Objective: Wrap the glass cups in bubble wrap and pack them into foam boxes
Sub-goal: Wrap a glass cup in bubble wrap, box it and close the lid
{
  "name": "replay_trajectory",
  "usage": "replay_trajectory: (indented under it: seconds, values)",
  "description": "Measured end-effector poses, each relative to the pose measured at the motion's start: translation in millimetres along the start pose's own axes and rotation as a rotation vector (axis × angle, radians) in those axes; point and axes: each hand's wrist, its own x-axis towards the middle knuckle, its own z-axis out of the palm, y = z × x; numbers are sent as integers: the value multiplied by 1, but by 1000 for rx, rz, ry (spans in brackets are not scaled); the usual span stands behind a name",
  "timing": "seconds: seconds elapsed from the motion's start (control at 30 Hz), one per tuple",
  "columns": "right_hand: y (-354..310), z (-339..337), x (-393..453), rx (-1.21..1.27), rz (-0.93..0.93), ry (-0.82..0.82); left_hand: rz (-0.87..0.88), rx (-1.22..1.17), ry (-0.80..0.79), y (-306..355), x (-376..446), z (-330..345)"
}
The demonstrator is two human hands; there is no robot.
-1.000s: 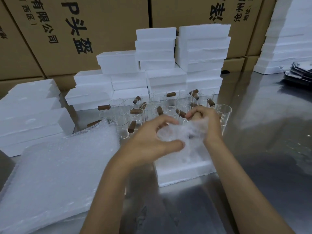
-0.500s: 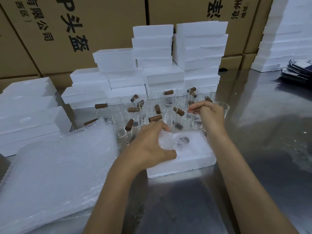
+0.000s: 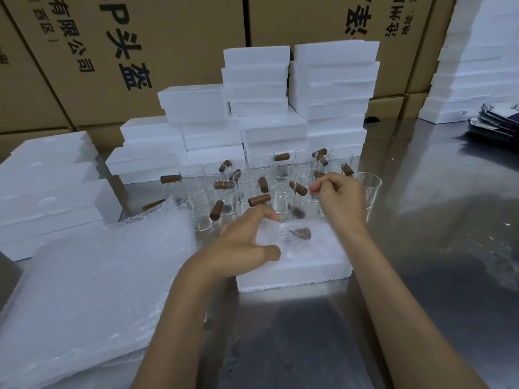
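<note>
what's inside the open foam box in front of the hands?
Open foam box holds one bubble-wrapped cup, its brown handle showing through. Left hand covers the box's left part; anything there is hidden.

Soft, even light falls from above, bright enough but slightly cool. The steel worktop (image 3: 421,248) throws broad pale glare at the far right and dull smeared reflections near the viewer. The white foam boxes (image 3: 331,88) are nearly washed out, their edges faint. Shadows are weak; a soft one lies under the left hand (image 3: 241,245). The wide lens bows the cartons (image 3: 168,37) and stacks outward at the edges. The right hand (image 3: 337,197) is slightly blurred, its fingers (image 3: 317,189) soft. The glasses (image 3: 280,189) read hazily.
</note>
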Motion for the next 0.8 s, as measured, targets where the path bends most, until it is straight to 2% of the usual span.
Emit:
replay_trajectory:
  seconds: [0.13,0.27,0.33,0.4,0.47,0.53,0.63,0.8]
  values:
    - [-1,1,-2,-78,-55,-20,12,15,-31,-2,2,-2]
    - [-6,0,-5,-105,-74,-12,59,37,22,-5,-1,0]
    - [-6,-1,-6,-92,-76,-10,87,-96,115,2,-4,0]
    - [-7,-1,-8,-75,-87,-4,98,-256,301,13,6,-7]
    - [-8,0,-7,-70,-107,-2,36,-357,494,24,30,-26]
    - [-8,2,-6,-84,-114,-8,-52,-432,571,35,63,-52]
    - [-8,5,-6,-86,-118,-35,-119,-596,518,50,115,-81]
    - [-6,9,-6,-55,-133,-81,-249,-575,461,51,191,-98]
